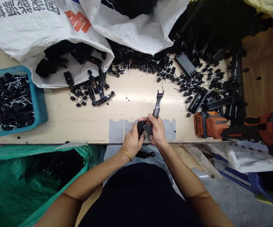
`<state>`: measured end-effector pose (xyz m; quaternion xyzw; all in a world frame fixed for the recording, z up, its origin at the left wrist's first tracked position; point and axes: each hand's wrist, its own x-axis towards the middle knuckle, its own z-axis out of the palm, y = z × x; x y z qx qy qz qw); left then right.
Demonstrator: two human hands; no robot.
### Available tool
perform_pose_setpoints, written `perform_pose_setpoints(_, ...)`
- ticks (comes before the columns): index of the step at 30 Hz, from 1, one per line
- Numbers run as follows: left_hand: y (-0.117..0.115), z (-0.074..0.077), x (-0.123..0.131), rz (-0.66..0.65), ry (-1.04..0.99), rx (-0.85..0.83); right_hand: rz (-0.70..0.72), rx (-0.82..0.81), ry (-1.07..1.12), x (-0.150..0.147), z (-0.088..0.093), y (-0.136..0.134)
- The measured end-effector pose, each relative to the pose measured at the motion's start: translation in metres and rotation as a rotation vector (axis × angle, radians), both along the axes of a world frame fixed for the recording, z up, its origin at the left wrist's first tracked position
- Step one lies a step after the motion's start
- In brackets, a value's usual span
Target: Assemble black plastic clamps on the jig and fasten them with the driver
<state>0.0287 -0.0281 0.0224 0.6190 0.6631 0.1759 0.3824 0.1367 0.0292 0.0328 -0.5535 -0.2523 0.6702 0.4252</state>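
Note:
Near the front edge of the bench, my left hand (132, 141), with a yellow bangle at the wrist, is closed around a black plastic arm (140, 126). A black piece with a rounded knob end (148, 154) sticks out below that hand. My right hand (158, 130) grips a long black bar with a forked tip (158, 102), which points away from me. Between the two hands are rounded dark parts (147, 128), partly covered by my fingers; how they join cannot be made out. Grey pads (116, 130) lie on the bench under and beside the hands.
A blue basket (40, 105) of black-headed screws stands at left. White sacks (131, 30) line the back, with loose knobs (148, 67) and black arms (96, 86) before them. An orange power drill (259, 127) lies at right. A green sack (6, 186) hangs open below left.

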Motion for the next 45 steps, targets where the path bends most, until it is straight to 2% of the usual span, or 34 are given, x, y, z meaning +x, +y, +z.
perform_pose_setpoints(4,0.004,0.005,-0.003,-0.066,0.024,-0.049,0.069,0.045,0.024,0.007,-0.008,0.006)
perform_pose_setpoints(7,0.003,0.006,0.003,-0.008,0.038,-0.044,0.035,0.058,0.012,0.004,-0.010,0.004)
perform_pose_setpoints(13,-0.006,0.003,0.017,0.145,-0.019,-0.057,-0.119,0.083,-0.030,-0.005,-0.014,-0.004)
perform_pose_setpoints(20,0.012,0.009,0.003,0.069,-0.219,-0.151,0.010,-0.030,0.042,0.012,-0.003,0.000)
perform_pose_setpoints(23,0.014,0.012,0.004,0.105,-0.290,-0.177,-0.015,-0.001,0.018,0.009,-0.002,-0.005)
perform_pose_setpoints(27,0.010,0.016,0.008,0.128,-0.240,-0.208,-0.062,0.031,-0.020,0.004,-0.007,-0.009)
perform_pose_setpoints(33,0.005,0.017,0.006,0.087,-0.190,-0.116,-0.053,0.066,0.034,0.004,-0.009,-0.006)
perform_pose_setpoints(38,0.001,0.013,0.005,0.107,-0.206,-0.053,-0.075,0.099,0.046,-0.001,-0.011,-0.009)
perform_pose_setpoints(41,0.001,0.009,0.008,0.152,-0.238,-0.093,-0.087,0.045,0.032,-0.005,-0.009,-0.012)
perform_pose_setpoints(45,-0.014,0.010,0.029,0.352,-0.330,-0.135,-0.125,0.029,0.008,-0.009,-0.007,-0.004)
